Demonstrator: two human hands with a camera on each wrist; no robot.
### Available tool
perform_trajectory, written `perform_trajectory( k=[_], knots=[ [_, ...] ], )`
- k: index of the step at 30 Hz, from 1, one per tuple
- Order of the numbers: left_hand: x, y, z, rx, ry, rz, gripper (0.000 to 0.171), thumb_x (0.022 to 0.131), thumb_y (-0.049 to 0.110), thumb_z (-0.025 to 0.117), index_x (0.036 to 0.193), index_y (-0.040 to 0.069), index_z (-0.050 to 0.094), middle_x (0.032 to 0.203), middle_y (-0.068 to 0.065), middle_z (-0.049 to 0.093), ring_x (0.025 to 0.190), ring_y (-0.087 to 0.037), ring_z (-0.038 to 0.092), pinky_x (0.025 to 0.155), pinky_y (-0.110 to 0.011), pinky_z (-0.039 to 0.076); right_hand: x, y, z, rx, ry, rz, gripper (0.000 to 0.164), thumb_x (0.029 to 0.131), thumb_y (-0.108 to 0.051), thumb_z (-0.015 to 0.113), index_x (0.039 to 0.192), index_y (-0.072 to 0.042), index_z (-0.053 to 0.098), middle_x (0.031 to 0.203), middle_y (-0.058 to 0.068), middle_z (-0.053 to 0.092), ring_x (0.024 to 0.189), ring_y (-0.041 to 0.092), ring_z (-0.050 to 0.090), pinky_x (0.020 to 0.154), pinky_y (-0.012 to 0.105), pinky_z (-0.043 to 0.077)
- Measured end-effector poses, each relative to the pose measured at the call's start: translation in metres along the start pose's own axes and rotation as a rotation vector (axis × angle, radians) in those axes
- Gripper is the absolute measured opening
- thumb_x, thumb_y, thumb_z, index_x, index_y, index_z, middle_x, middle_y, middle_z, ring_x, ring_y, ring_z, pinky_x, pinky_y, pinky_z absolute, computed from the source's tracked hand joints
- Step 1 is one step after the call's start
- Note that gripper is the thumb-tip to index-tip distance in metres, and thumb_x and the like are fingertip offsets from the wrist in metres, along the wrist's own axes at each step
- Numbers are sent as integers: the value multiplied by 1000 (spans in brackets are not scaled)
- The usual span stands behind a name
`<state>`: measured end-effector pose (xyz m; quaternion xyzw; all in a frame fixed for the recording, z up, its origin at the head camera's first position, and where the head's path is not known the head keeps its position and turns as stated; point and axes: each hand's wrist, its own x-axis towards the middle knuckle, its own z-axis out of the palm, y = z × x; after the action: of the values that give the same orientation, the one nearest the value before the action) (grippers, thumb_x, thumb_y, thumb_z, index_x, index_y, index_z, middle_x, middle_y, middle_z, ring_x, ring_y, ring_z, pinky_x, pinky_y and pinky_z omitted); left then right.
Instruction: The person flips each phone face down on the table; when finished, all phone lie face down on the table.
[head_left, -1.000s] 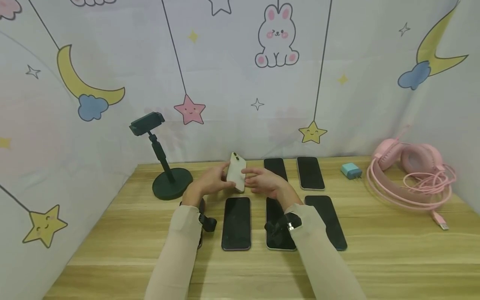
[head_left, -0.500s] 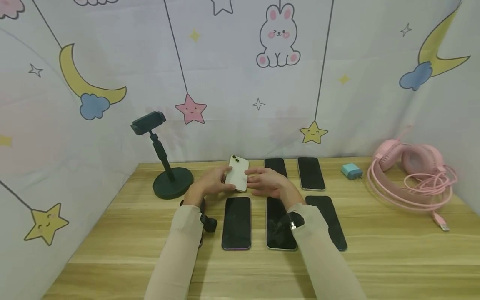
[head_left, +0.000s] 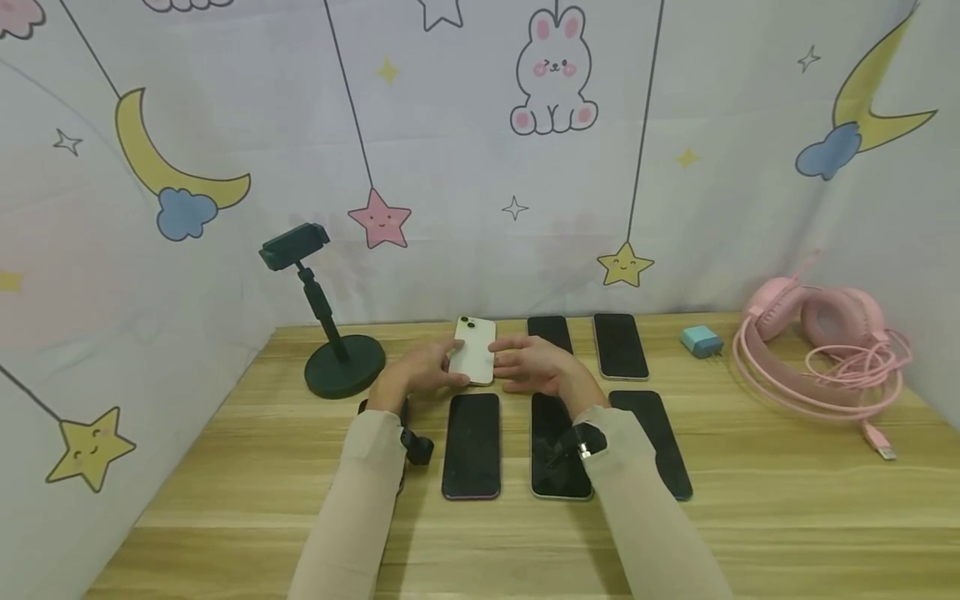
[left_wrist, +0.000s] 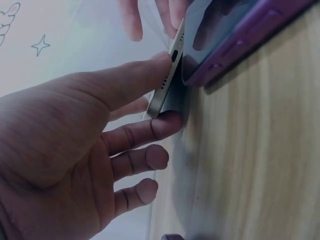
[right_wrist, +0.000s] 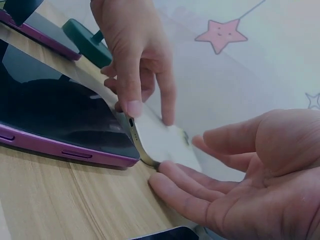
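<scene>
A white phone (head_left: 476, 357), camera lenses facing up, is at the back of the wooden table between both hands. My left hand (head_left: 422, 368) holds it, thumb on the charging-port end and another finger at its left side. In the left wrist view the phone's bottom edge (left_wrist: 167, 77) sits close over the tabletop. My right hand (head_left: 542, 368) has its fingers extended, with fingertips right at the phone's right edge (right_wrist: 150, 157) in the right wrist view. In front lies a purple-edged phone (head_left: 472, 450), dark screen up.
More dark-screened phones lie around, including one at back right (head_left: 621, 346) and one under the right forearm (head_left: 557, 454). A dark green phone stand (head_left: 345, 367) is at left. A blue charger plug (head_left: 702, 342) and pink headphones (head_left: 780, 350) with coiled cable sit at right, before a printed curtain.
The white phone has tipped down from a raised, tilted pose to lie flatter, its camera end lower. Both hands have stayed nearly in place around it.
</scene>
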<state>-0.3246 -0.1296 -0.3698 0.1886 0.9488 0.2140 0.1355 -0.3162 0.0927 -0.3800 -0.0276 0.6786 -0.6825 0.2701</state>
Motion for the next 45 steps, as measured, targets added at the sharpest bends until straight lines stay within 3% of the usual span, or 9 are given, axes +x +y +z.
perform_trajectory(
  k=[16, 29, 35, 45],
  knots=[
    [0, -2, 1, 9, -24, 27, 73, 93, 25, 74, 151, 0, 39, 78, -1, 53, 64, -12, 46, 59, -26, 36, 2, 3, -1, -37, 14, -6, 43, 104, -1, 48, 147, -1, 45, 146, 22, 47, 133, 35, 50, 102, 47, 45],
    [1, -1, 2, 34, -25, 14, 69, 93, 26, 74, 150, 2, 42, 89, -5, 56, 76, -17, 51, 68, -29, 40, 0, 1, -1, -32, 15, -5, 43, 103, -1, 49, 146, 0, 46, 145, 23, 48, 133, 35, 50, 104, 48, 44],
    [2, 0, 2, 48, -36, 39, 67, 94, 28, 72, 149, 2, 44, 96, -8, 60, 82, -19, 54, 73, -32, 44, -2, -1, -2, -48, 22, -1, 43, 103, -2, 51, 145, -1, 47, 142, 23, 51, 130, 35, 53, 103, 48, 45],
    [-1, 3, 0, 13, -53, 39, 64, 97, 27, 69, 150, 2, 43, 101, -11, 61, 84, -21, 55, 73, -34, 45, -1, 1, -4, -103, 24, -4, 41, 102, -3, 53, 143, -1, 49, 139, 22, 55, 125, 33, 57, 102, 46, 47]
  ],
)
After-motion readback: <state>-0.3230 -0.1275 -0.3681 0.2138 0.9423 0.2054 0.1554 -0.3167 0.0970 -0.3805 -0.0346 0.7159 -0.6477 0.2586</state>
